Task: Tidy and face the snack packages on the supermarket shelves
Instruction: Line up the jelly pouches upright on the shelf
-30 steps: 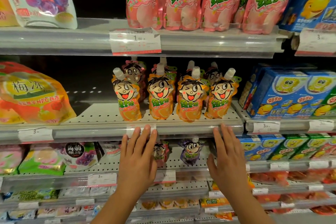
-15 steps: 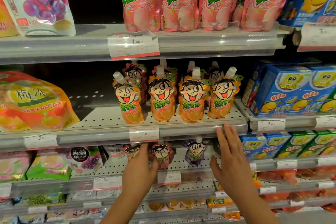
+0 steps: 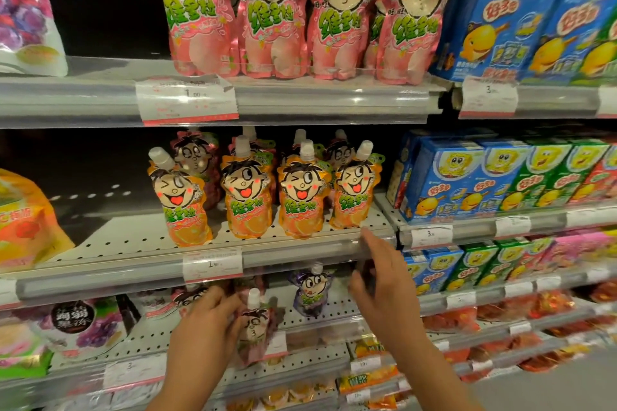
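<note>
My left hand [image 3: 207, 327] grips a pink jelly pouch [image 3: 255, 327] with a white cap, held upright in front of the third shelf. Another dark pink pouch [image 3: 190, 299] stands just behind my fingers, and a purple pouch [image 3: 312, 289] stands alone further right on that shelf. My right hand [image 3: 384, 280] hangs open in front of the middle shelf's rail, fingers straight, holding nothing. Above it, several orange pouches [image 3: 243, 197] stand in a row on the middle shelf, with pink ones behind. Pink peach pouches [image 3: 273, 10] line the top shelf.
Blue and green snack boxes [image 3: 467, 177] fill the shelves to the right. An orange jelly bag [image 3: 26, 220] lies at the left of the middle shelf, a grape jelly bag [image 3: 86, 324] below it. Price tags [image 3: 213, 265] hang on the clear rails. The middle shelf's perforated floor [image 3: 110, 233] shows between bag and pouches.
My left hand dropped from the middle shelf rail to the third shelf and took hold of a pink pouch, pulling it forward. My right hand sank slightly and drifted right.
</note>
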Tool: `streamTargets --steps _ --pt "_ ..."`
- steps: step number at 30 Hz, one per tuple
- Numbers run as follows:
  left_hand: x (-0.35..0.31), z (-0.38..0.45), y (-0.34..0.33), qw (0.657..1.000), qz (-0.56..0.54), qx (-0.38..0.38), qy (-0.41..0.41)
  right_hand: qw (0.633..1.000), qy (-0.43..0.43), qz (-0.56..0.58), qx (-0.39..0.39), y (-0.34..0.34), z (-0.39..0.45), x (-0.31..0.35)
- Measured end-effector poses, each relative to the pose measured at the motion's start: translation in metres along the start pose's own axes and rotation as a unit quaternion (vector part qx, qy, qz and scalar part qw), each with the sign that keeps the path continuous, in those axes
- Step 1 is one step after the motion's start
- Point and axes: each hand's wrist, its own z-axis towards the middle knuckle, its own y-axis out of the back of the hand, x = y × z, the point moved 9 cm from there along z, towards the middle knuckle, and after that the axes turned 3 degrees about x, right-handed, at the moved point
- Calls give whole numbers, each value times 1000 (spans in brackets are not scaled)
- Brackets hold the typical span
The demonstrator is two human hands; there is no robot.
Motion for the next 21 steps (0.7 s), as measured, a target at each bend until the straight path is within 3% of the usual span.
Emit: streamTargets --steps 5,9,12,21 --pt "-10 -4 13 1000 -4 9 -21 991 -32 96 -86 60 67 13" --pt "-17 -4 21 1000 -10 10 -25 977 -114 178 -30 60 114 8" --pt "-23 -6 31 999 -21 -1 -31 960 -130 247 -14 56 122 6" --pt "-53 -12 68 995 -47 -40 -77 945 -77 250 -197 122 42 17"
